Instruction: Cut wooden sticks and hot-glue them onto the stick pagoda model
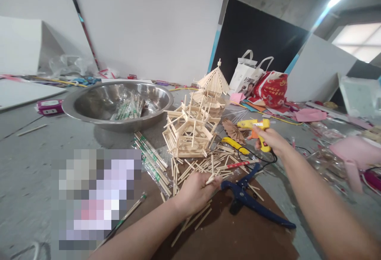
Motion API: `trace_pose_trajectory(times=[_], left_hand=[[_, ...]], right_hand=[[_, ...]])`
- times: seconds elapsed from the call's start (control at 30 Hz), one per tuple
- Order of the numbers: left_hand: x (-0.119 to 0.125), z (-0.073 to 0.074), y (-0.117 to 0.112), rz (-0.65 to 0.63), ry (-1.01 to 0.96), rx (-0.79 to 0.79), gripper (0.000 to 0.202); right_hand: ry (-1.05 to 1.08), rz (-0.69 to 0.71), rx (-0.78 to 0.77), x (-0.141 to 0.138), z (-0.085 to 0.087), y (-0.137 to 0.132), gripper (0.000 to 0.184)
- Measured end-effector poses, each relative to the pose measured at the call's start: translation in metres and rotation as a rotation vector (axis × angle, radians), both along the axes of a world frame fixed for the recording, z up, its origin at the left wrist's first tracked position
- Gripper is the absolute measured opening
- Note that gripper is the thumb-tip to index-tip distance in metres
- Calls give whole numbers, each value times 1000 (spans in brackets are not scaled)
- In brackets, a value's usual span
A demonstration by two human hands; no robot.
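Note:
My right hand (pixel 270 141) is wrapped round a yellow hot glue gun (pixel 253 124) with an orange trigger, its nozzle pointing left. My left hand (pixel 198 191) is closed, with a short wooden stick (pixel 212 179) at its fingertips, partly hidden by the fingers. Beneath and around it lie many cut wooden sticks (pixel 186 168) on a brown board (pixel 238 238). Just beyond stands a pavilion-like frame (pixel 192 133) built of sticks, with a pointed stick roof (pixel 214 80) behind it. Blue cutting pliers (pixel 253 200) lie right of my left hand, near a yellow utility knife (pixel 235 145).
A steel basin (pixel 89 119) holding wrapped chopsticks stands at back left. More wrapped chopsticks (pixel 151 162) lie before it. Behind are a white bag (pixel 244 76) and a red bag (pixel 270 89). Paper and plastic scraps litter the right floor. A blurred patch covers something at left.

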State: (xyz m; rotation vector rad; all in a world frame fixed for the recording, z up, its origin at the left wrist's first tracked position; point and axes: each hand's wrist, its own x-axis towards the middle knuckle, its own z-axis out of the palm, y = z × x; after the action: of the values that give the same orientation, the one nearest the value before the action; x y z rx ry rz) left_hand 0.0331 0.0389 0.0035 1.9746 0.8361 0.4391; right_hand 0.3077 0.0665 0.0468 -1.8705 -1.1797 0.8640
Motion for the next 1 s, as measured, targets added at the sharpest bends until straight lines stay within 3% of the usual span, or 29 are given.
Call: trace_pose_trajectory(times=[0.1, 0.23, 0.37, 0.43, 0.5, 0.57, 0.63, 0.7, 0.83, 1.0], left_hand=[[1, -2, 0, 22, -40, -16, 50], [1, -3, 1, 29, -56, -32, 51], [2, -3, 3, 36, -71, -62, 51], [1, -2, 4, 36, -79, -67, 51], [1, -2, 4, 29, -88, -63, 51], [1, 0, 4, 12, -91, -46, 50], [0, 1, 2, -17, -89, -24, 49], [0, 2, 1, -49, -98, -2, 46], [1, 2, 1, -61, -115, 33, 43], [1, -2, 2, -33, -75, 79, 40]], right_hand=[[5, -8, -55, 13, -22, 20, 50], [-334, -25, -89, 22, -42, 35, 52], [-686, -161, -20, 15, -31, 29, 46], [-881, -135, 73, -5, -16, 16, 43], [-774, 43, 141, -37, -2, -3, 38], [-507, 278, 122, -73, 7, -23, 38], [-282, 525, 130, -105, 8, -40, 32], [-146, 670, 127, -125, 4, -51, 27], [-50, 577, 111, -131, -3, -56, 22], [60, 435, 66, -114, 14, -39, 22]])
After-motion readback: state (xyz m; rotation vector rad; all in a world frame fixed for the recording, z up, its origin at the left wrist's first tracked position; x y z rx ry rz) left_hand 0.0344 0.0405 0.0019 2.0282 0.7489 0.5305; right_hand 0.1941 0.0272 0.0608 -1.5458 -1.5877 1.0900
